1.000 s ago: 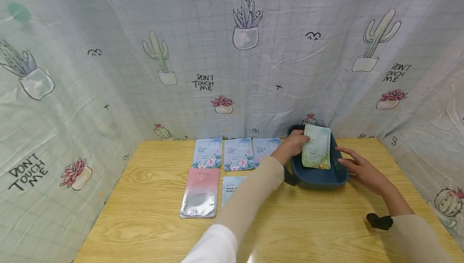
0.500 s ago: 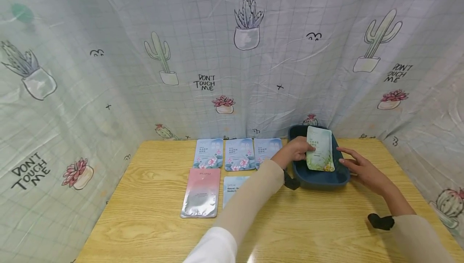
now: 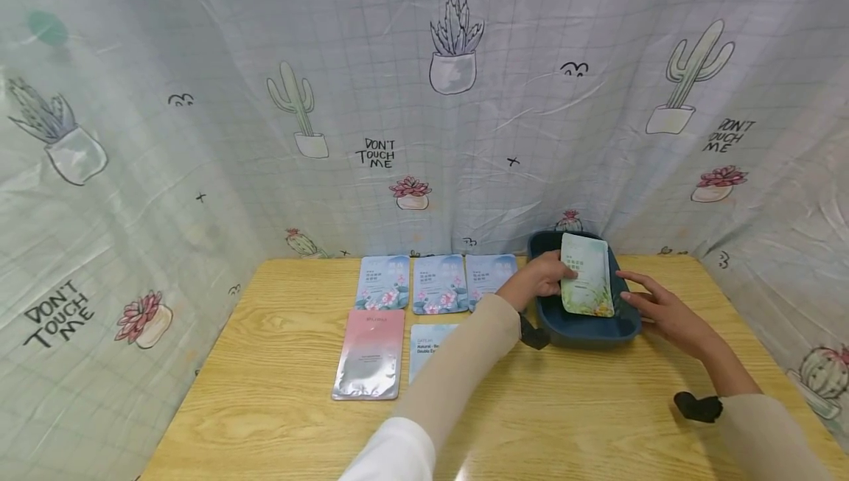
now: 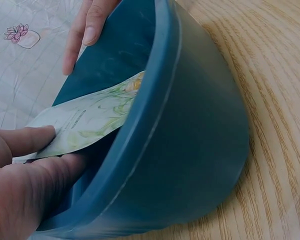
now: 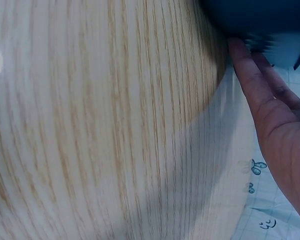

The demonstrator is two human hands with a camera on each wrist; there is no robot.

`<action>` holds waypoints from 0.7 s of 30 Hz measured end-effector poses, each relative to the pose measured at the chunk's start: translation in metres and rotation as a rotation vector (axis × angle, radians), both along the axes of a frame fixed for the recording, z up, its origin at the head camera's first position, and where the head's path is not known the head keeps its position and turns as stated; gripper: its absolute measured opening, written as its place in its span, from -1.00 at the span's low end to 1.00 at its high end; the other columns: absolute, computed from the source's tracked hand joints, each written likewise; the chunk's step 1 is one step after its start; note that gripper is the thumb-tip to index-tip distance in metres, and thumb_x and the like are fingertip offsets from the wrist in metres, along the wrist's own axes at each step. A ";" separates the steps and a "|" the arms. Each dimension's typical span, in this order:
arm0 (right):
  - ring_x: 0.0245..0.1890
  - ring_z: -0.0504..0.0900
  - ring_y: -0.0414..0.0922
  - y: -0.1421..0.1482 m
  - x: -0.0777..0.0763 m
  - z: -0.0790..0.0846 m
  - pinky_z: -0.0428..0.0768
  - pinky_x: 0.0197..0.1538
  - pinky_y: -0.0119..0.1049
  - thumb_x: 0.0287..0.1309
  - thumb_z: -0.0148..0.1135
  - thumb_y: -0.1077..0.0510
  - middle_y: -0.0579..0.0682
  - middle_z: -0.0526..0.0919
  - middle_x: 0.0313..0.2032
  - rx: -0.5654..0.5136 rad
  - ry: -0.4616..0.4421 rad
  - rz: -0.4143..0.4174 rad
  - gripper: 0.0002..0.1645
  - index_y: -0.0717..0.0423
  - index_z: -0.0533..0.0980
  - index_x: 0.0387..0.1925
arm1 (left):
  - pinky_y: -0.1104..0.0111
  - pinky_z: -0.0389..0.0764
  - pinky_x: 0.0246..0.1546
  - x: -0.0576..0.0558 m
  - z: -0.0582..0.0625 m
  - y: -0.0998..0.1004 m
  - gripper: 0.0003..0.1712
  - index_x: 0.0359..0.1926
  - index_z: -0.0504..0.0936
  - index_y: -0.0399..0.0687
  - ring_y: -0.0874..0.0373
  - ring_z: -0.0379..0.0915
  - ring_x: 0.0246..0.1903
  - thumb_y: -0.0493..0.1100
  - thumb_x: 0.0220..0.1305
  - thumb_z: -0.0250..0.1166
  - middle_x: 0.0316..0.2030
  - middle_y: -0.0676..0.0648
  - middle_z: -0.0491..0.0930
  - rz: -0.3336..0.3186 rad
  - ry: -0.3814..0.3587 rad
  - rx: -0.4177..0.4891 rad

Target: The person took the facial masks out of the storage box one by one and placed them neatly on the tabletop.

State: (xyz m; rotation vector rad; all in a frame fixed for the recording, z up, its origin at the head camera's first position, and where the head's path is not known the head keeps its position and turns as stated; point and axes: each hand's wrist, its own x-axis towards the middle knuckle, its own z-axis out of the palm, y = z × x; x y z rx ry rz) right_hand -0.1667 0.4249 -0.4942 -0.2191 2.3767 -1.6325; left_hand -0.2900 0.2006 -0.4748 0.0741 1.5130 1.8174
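Observation:
In the head view a pale green sheet mask packet with a flowery lower end leans inside a dark blue plastic bin at the back right. My left hand pinches its left edge; the left wrist view has the thumb on top of the packet and fingers underneath. On the bin's right side, my right hand touches the rim with loosely spread fingers. The right wrist view shows the right hand's fingers stretched along the outside of the bin.
Three blue floral packets lie in a row by the back curtain. In front of them are a pink-and-silver packet and a light blue one, partly behind my left sleeve. All lie on a wooden table.
My left hand has shifted slightly right and down with the green packet, which sits a little lower over the bin. My right hand stays at the rim.

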 end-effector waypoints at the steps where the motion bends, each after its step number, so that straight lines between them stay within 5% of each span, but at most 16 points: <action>1: 0.42 -0.09 0.59 0.000 0.000 0.000 0.50 0.19 0.29 0.65 -0.17 -0.01 0.53 -0.24 0.51 -0.001 0.000 -0.002 -0.28 -0.03 -0.14 0.63 | -0.26 0.39 0.25 0.000 0.000 0.000 -0.50 0.20 0.47 -0.05 -0.29 0.44 0.24 -0.58 0.39 0.11 0.02 -0.26 0.60 -0.003 0.000 0.001; 12: 0.41 -0.11 0.62 0.000 0.000 0.000 0.35 0.21 0.46 0.65 -0.18 0.00 0.53 -0.27 0.51 -0.006 -0.002 0.001 -0.29 -0.01 -0.14 0.63 | -0.19 0.41 0.27 0.001 -0.001 0.004 -0.69 0.01 0.57 -0.26 -0.27 0.45 0.25 -0.59 0.34 0.17 0.00 -0.30 0.63 -0.025 -0.041 -0.019; 21: 0.42 -0.13 0.61 -0.001 -0.002 -0.001 0.34 0.23 0.45 0.64 -0.16 -0.03 0.52 -0.28 0.52 0.003 -0.014 -0.010 -0.26 -0.01 -0.16 0.63 | -0.09 0.46 0.26 -0.002 0.005 -0.003 -0.69 0.08 0.64 -0.41 -0.22 0.49 0.23 -0.57 0.37 0.16 0.08 -0.32 0.64 -0.060 -0.001 -0.013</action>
